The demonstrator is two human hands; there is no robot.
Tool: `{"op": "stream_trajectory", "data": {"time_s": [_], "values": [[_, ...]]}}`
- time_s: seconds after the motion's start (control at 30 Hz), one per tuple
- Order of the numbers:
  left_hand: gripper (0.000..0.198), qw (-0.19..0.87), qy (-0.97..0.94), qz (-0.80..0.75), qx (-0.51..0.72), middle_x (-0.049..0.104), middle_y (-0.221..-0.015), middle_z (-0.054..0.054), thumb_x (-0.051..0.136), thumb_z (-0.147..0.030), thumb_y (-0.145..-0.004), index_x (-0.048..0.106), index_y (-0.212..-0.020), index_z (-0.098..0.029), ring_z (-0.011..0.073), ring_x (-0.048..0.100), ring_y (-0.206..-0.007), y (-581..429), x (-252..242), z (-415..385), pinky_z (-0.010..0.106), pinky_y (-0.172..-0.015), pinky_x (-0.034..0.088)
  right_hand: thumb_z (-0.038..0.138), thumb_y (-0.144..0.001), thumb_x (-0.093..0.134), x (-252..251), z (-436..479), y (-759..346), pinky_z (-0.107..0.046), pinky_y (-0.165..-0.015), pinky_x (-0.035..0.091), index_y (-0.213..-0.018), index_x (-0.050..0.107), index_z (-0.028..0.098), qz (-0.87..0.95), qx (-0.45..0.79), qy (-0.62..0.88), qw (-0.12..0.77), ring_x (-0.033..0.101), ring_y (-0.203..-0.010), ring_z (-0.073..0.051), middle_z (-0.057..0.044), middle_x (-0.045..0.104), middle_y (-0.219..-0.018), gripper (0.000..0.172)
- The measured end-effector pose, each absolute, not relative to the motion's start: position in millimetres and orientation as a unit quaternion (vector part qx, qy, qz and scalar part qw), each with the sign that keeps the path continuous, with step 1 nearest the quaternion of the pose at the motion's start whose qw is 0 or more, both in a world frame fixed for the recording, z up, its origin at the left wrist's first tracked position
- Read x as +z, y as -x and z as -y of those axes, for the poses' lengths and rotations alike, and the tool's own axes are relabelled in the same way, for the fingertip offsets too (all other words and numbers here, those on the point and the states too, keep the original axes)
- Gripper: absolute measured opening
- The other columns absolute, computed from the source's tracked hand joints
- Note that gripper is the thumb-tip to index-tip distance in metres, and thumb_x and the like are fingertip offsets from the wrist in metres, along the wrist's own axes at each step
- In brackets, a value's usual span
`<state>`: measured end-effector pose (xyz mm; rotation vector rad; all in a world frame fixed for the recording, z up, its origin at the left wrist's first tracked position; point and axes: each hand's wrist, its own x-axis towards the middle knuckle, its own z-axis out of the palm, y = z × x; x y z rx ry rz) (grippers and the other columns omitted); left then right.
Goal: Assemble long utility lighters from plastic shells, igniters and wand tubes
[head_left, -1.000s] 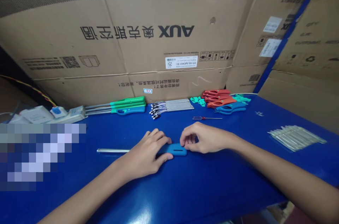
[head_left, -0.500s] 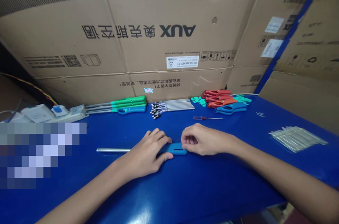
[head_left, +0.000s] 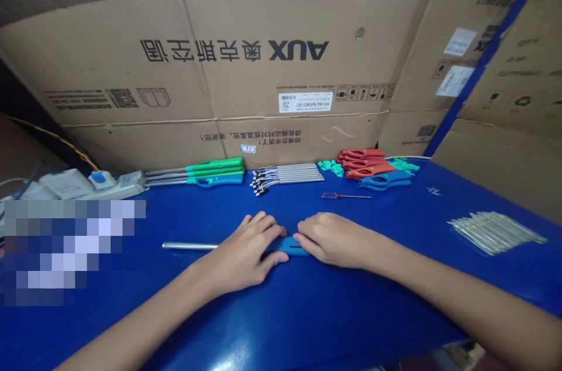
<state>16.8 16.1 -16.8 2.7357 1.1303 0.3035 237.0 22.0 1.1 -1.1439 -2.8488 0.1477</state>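
A long-reach lighter with a blue handle (head_left: 288, 244) and a slim silver tube (head_left: 189, 246) lies flat across the blue table, tube pointing left. My left hand (head_left: 250, 251) is closed around the handle near the tube, its thumb along the near side and fingers along the far side. Over the handle's right end, my right hand (head_left: 331, 239) is curled with its thumb pressed against it. The right fingertips and the very end of the handle are hidden. A dark slot shows on the handle between the hands.
Behind lie green and blue lighters (head_left: 215, 172), silver tubes with wires (head_left: 290, 174), turquoise caps (head_left: 331, 168), red and blue handles (head_left: 366, 165) and a screwdriver (head_left: 345, 195). Clear-wrapped sticks (head_left: 496, 232) sit right, a power strip (head_left: 125, 184) left. Cardboard (head_left: 241, 84) walls the back.
My right hand has turned over and closed further onto the right end of the lighter's handle. My left hand stays on the handle. The camera view has shifted slightly.
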Motion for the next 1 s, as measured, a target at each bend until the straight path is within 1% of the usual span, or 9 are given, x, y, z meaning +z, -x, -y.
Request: {"op": "stream_trajectory", "data": {"time_s": [0.07,0.13,0.27,0.33,0.47,0.6,0.73,0.87,1.0], "values": [[0.031,0.087,-0.916,-0.379,0.099,0.061,-0.11,0.009,0.054,-0.041,-0.096,0.059,-0.117,-0.019,0.0297,0.053,-0.108,-17.0,-16.3,-15.9,0.053,-0.097,0.042,0.03,-0.103,0.038,3.9,-22.2,-238.6,-0.03,-0.071,0.039,-0.086,0.063,0.014,0.926,0.047,0.372,0.039,0.064,-0.078,-0.021,-0.01,0.07,-0.083,0.034],[0.032,0.092,-0.915,-0.38,0.095,0.06,-0.11,0.009,0.053,-0.041,-0.096,0.058,-0.119,-0.019,0.0297,0.053,-0.107,-17.5,-15.4,-15.8,0.054,-0.097,0.041,0.028,-0.102,0.039,9.7,-22.0,-242.2,-0.029,-0.069,0.038,-0.083,0.061,0.016,0.923,0.07,0.375,0.06,0.062,-0.075,-0.019,-0.008,0.069,-0.081,0.031],[0.032,0.099,-0.915,-0.382,0.08,0.059,-0.111,0.01,0.053,-0.041,-0.097,0.057,-0.119,-0.019,0.0303,0.052,-0.108,-18.4,-13.5,-15.8,0.054,-0.096,0.041,0.016,-0.088,0.053,19.0,-23.0,-250.4,-0.026,-0.068,0.04,-0.089,0.059,0.017,0.911,0.146,0.368,0.114,0.058,-0.076,-0.016,-0.004,0.066,-0.087,0.007],[0.032,0.098,-0.915,-0.383,0.079,0.059,-0.111,0.01,0.053,-0.041,-0.097,0.057,-0.119,-0.019,0.0303,0.051,-0.108,-18.4,-13.2,-15.8,0.053,-0.096,0.041,0.015,-0.085,0.055,19.3,-24.2,-252.7,-0.026,-0.071,0.041,-0.091,0.06,0.017,0.914,0.165,0.353,0.112,0.058,-0.08,-0.016,-0.005,0.065,-0.091,0.008],[0.032,0.093,-0.916,-0.381,0.083,0.059,-0.111,0.01,0.052,-0.041,-0.097,0.057,-0.119,-0.019,0.0304,0.051,-0.108,-17.7,-14.2,-15.3,0.053,-0.096,0.041,0.015,-0.087,0.053,15.9,-25.1,-252.6,-0.027,-0.071,0.042,-0.087,0.062,0.016,0.92,0.17,0.343,0.078,0.059,-0.08,-0.017,-0.006,0.065,-0.09,0.009],[0.032,0.093,-0.917,-0.38,0.079,0.059,-0.111,0.01,0.053,-0.041,-0.097,0.057,-0.119,-0.019,0.0303,0.051,-0.108,-17.6,-14.7,-14.5,0.054,-0.096,0.041,0.017,-0.093,0.048,15.1,-21.5,-250.2,-0.028,-0.072,0.043,-0.09,0.062,0.016,0.925,0.141,0.35,0.053,0.061,-0.083,-0.019,-0.006,0.066,-0.091,0.014],[0.031,0.099,-0.914,-0.385,0.077,0.059,-0.112,0.009,0.054,-0.039,-0.096,0.057,-0.119,-0.019,0.0302,0.052,-0.109,-18.0,-13.9,-14.0,0.055,-0.098,0.04,0.02,-0.098,0.044,14.4,-15.3,-245.9,-0.03,-0.072,0.043,-0.091,0.061,0.014,0.932,0.06,0.357,0.015,0.063,-0.082,-0.021,-0.009,0.066,-0.09,0.02],[0.03,0.1,-0.915,-0.384,0.078,0.059,-0.111,0.01,0.054,-0.038,-0.097,0.057,-0.119,-0.017,0.0298,0.052,-0.108,-18.7,-13.1,-15.1,0.054,-0.097,0.041,0.02,-0.1,0.042,9.2,-11.9,-239.2,-0.032,-0.073,0.043,-0.097,0.062,0.011,0.932,-0.019,0.361,-0.002,0.065,-0.085,-0.024,-0.012,0.068,-0.09,0.023],[0.031,0.097,-0.916,-0.383,0.078,0.059,-0.113,0.01,0.054,-0.038,-0.097,0.057,-0.119,-0.018,0.0302,0.052,-0.109,-19.6,-12.5,-16.4,0.055,-0.096,0.04,0.02,-0.101,0.042,-1.5,-14.7,-233.7,-0.033,-0.071,0.043,-0.095,0.064,0.01,0.931,-0.059,0.361,-0.005,0.067,-0.084,-0.025,-0.013,0.07,-0.087,0.025]]}}
